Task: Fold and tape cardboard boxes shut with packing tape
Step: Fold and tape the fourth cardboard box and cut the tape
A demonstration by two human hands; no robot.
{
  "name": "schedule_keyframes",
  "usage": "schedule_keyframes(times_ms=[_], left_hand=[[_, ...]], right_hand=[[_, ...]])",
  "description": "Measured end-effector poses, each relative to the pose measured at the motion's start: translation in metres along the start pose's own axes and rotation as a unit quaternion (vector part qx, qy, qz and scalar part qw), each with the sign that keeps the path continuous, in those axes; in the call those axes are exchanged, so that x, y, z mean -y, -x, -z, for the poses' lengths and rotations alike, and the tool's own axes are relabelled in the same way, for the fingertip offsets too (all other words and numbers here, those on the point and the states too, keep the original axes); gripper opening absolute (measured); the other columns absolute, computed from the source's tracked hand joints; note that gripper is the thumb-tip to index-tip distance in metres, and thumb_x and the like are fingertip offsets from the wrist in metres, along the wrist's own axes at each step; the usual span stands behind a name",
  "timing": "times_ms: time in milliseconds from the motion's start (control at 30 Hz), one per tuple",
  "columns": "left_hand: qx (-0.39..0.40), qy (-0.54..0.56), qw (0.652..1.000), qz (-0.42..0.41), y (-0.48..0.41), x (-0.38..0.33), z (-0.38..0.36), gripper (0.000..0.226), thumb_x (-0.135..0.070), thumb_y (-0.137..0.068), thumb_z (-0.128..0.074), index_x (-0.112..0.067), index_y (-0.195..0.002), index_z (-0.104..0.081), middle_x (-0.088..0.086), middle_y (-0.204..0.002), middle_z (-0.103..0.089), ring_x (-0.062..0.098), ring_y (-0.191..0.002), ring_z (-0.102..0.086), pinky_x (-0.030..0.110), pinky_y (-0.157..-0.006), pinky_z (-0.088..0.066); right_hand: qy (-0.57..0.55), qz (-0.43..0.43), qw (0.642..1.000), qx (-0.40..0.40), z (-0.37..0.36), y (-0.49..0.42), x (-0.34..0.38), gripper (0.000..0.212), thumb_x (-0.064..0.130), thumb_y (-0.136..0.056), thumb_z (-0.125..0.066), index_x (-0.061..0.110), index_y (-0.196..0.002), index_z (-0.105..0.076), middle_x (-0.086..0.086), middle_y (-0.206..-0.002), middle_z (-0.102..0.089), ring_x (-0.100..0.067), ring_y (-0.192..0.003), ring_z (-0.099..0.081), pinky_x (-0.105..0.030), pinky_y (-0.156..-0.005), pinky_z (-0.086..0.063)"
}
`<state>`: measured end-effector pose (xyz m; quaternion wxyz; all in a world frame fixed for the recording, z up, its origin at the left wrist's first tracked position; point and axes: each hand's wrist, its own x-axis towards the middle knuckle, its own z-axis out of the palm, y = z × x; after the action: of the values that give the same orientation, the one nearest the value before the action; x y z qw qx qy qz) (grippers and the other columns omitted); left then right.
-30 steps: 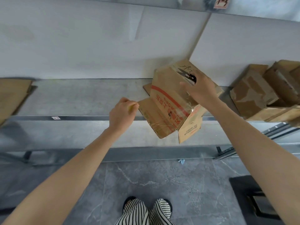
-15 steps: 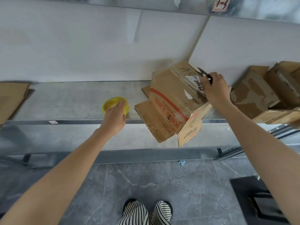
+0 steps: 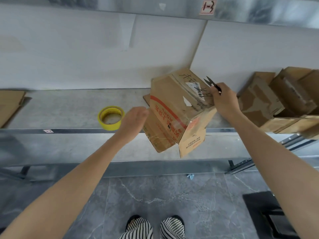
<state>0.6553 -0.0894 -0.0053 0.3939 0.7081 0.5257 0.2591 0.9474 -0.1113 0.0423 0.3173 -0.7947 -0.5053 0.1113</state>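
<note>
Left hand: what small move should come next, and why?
Probably grip the hanging flap of the cardboard box and fold it up: the left hand is empty beside it, the tape roll lies on the shelf, and the right hand, holding snips, steadies the box.

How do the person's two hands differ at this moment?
The right hand pinches black snips; the left hand holds no tool. The right hand sits at the upper right edge of the tilted cardboard box; the left hand is lower, at the box's left flap, next to the yellow tape roll lying on the shelf. Whether the left hand grips the flap cannot be told. Both reach toward the same box.
</note>
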Motion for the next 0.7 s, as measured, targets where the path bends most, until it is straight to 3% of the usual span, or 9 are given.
schedule_keyframes(times_ms=[67, 133, 167, 267, 367, 533, 633, 700], left_hand=[[0.047, 0.139, 0.989, 0.007, 0.015, -0.032, -0.017, 0.042, -0.043, -0.091, -0.045, -0.005, -0.082, -0.060, -0.001, -0.082, -0.059, 0.008, -0.074, -0.055, 0.022, -0.074, -0.041], [0.072, 0.173, 0.982, 0.036, 0.027, -0.049, -0.037, 0.027, -0.036, -0.096, -0.051, -0.018, -0.084, -0.067, -0.011, -0.085, -0.066, -0.004, -0.078, -0.062, 0.010, -0.070, -0.044], [0.063, 0.170, 0.982, 0.052, 0.028, -0.051, -0.047, 0.021, -0.035, -0.095, -0.053, -0.021, -0.086, -0.067, -0.012, -0.089, -0.067, -0.003, -0.084, -0.062, 0.011, -0.069, -0.044], [-0.017, 0.160, 0.983, 0.090, 0.030, -0.060, -0.070, 0.018, -0.025, -0.094, -0.057, -0.012, -0.084, -0.062, -0.005, -0.087, -0.065, 0.008, -0.085, -0.061, 0.013, -0.062, -0.041], [-0.111, 0.139, 0.980, 0.084, 0.033, -0.064, -0.085, 0.017, -0.018, -0.097, -0.050, -0.005, -0.086, -0.056, -0.003, -0.083, -0.060, 0.004, -0.077, -0.057, 0.005, -0.056, -0.040], [-0.221, 0.162, 0.957, 0.092, 0.034, -0.062, -0.111, 0.010, -0.022, -0.097, -0.049, -0.021, -0.087, -0.049, -0.003, -0.092, -0.063, 0.014, -0.090, -0.062, 0.026, -0.072, -0.048], [-0.279, 0.190, 0.935, 0.109, 0.028, -0.075, -0.111, 0.009, -0.008, -0.092, -0.051, -0.016, -0.096, -0.050, -0.007, -0.089, -0.060, 0.014, -0.087, -0.060, 0.013, -0.069, -0.045], [-0.317, 0.260, 0.904, 0.118, 0.021, -0.080, -0.103, 0.016, -0.008, -0.091, -0.045, -0.014, -0.102, -0.055, -0.003, -0.097, -0.063, 0.022, -0.098, -0.061, 0.021, -0.081, -0.050]], right_hand=[[-0.016, 0.011, 1.000, 0.016, 0.002, 0.000, -0.002, 0.030, 0.034, -0.101, -0.039, 0.010, -0.105, -0.057, 0.000, -0.074, -0.058, -0.016, -0.062, -0.050, -0.030, -0.053, -0.034], [-0.018, 0.020, 0.999, 0.025, 0.004, -0.001, -0.005, 0.031, 0.035, -0.101, -0.039, 0.011, -0.105, -0.058, -0.004, -0.080, -0.059, -0.017, -0.063, -0.050, -0.030, -0.054, -0.035], [-0.016, 0.027, 0.999, 0.028, 0.004, -0.003, -0.007, 0.031, 0.036, -0.101, -0.039, 0.012, -0.105, -0.058, -0.005, -0.082, -0.060, -0.016, -0.063, -0.050, -0.029, -0.054, -0.035], [0.003, 0.050, 0.998, 0.039, 0.007, -0.006, -0.012, 0.034, 0.038, -0.100, -0.039, 0.011, -0.104, -0.059, -0.006, -0.084, -0.060, -0.018, -0.064, -0.049, -0.026, -0.051, -0.032], [0.024, 0.069, 0.996, 0.051, 0.007, -0.003, -0.016, 0.036, 0.038, -0.100, -0.039, 0.010, -0.102, -0.060, -0.008, -0.083, -0.059, -0.025, -0.072, -0.049, -0.028, -0.050, -0.029], [0.033, 0.103, 0.993, 0.036, 0.002, 0.004, -0.019, 0.036, 0.034, -0.101, -0.038, 0.006, -0.100, -0.060, -0.008, -0.081, -0.058, -0.029, -0.076, -0.050, -0.032, -0.062, -0.029], [0.012, 0.106, 0.993, 0.051, 0.000, 0.005, -0.021, 0.036, 0.034, -0.100, -0.039, 0.005, -0.092, -0.060, -0.007, -0.077, -0.058, -0.027, -0.072, -0.051, -0.033, -0.057, -0.030], [-0.029, 0.106, 0.990, 0.087, 0.001, 0.004, -0.020, 0.036, 0.032, -0.100, -0.042, 0.005, -0.085, -0.061, -0.006, -0.071, -0.057, -0.023, -0.065, -0.049, -0.032, -0.052, -0.032]])
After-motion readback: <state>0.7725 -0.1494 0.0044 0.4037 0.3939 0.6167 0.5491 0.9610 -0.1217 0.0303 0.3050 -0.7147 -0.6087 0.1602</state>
